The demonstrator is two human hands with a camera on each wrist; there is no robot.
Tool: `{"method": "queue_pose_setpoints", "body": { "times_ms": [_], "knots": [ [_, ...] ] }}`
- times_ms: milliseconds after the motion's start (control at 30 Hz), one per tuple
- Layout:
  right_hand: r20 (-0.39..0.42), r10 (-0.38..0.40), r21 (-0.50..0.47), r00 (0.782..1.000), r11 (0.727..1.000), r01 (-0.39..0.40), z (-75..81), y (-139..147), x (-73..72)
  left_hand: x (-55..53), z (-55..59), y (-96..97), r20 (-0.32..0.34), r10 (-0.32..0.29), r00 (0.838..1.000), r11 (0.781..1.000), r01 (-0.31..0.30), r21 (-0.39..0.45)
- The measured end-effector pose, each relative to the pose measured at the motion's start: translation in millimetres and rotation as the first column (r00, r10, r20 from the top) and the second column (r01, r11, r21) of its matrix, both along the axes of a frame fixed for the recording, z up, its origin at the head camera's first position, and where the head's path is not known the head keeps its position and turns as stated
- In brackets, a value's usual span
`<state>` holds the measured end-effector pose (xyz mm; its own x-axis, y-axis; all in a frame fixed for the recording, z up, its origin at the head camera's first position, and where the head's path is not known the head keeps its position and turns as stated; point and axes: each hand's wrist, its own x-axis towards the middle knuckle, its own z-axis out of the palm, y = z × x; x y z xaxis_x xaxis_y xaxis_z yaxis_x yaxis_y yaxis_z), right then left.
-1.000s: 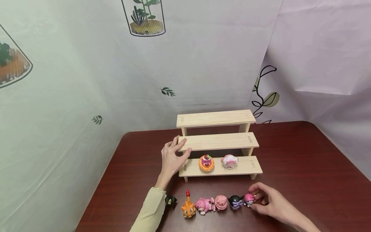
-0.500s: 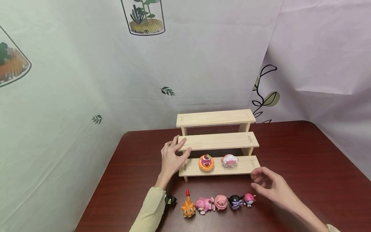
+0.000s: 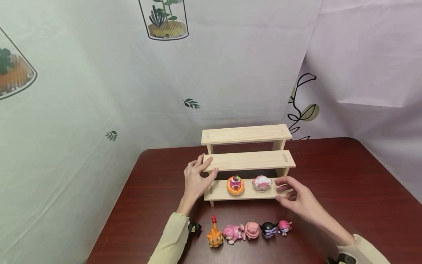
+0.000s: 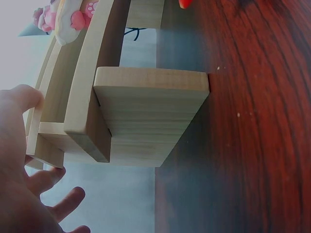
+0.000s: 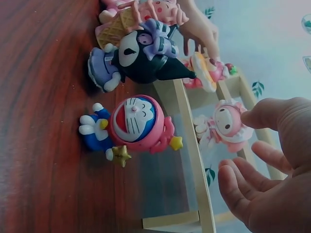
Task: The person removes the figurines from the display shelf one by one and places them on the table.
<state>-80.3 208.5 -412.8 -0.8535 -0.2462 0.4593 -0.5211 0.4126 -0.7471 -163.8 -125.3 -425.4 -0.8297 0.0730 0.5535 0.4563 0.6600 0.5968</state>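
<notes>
A three-tier wooden display shelf [image 3: 245, 161] stands on the table. My left hand [image 3: 197, 179] grips the left end of its middle board between thumb and fingers, as the left wrist view shows. On the lowest board sit a figurine in an orange ring with a strawberry on top [image 3: 235, 185] and, to its right, a pink figurine with a white hood [image 3: 262, 183]. My right hand [image 3: 301, 200] is at the right end of that board, beside the pink figurine, fingers loosely bent. In the right wrist view my thumb [image 5: 265, 114] overlaps the figurine's edge; nothing is held.
In front of the shelf, a row of figurines lines the table [image 3: 329, 176]: an orange one with a red-tipped tail [image 3: 214, 236], a pink bear [image 3: 233, 233], a pink ice-cream one [image 3: 252, 230], a black one with a purple bow [image 3: 268, 230] and a pink-hooded blue cat [image 5: 138, 121].
My right hand has left the pink-hooded blue cat figurine at the row's right end and moved up and left to the lowest board. My left hand stays on the shelf.
</notes>
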Motion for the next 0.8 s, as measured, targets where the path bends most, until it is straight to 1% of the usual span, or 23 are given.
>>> {"method": "queue_pose_setpoints", "body": {
  "times_ms": [167, 300, 567, 700, 800],
  "knots": [
    [0.043, 0.029, -0.01, 0.999, 1.0, -0.028, 0.3, -3.1, -8.3, 0.1, -0.7, -0.2, 0.015, -0.001, 1.0, 1.0, 0.001, 0.004],
    [0.075, 0.051, -0.007, 0.996, 0.999, -0.05, 2.8, -6.7, -13.7, -0.6, -0.9, -0.3, 0.011, -0.004, 1.0, 1.0, 0.004, 0.001],
    [0.093, 0.075, 0.017, 0.993, 0.997, -0.077, 5.1, -12.6, -24.5, -2.1, -1.6, 0.0, -0.014, -0.001, 1.0, 1.0, 0.001, -0.004],
    [0.104, 0.089, 0.019, 0.991, 0.996, -0.092, 5.3, -15.1, -28.5, -0.2, 0.6, 0.4, -0.004, 0.001, 1.0, 1.0, -0.001, -0.005],
    [0.093, 0.101, 0.025, 0.991, 0.994, -0.104, 4.9, -17.5, -30.9, 0.3, 0.8, 0.4, 0.005, 0.0, 1.0, 1.0, 0.0, -0.005]
  ]
}}
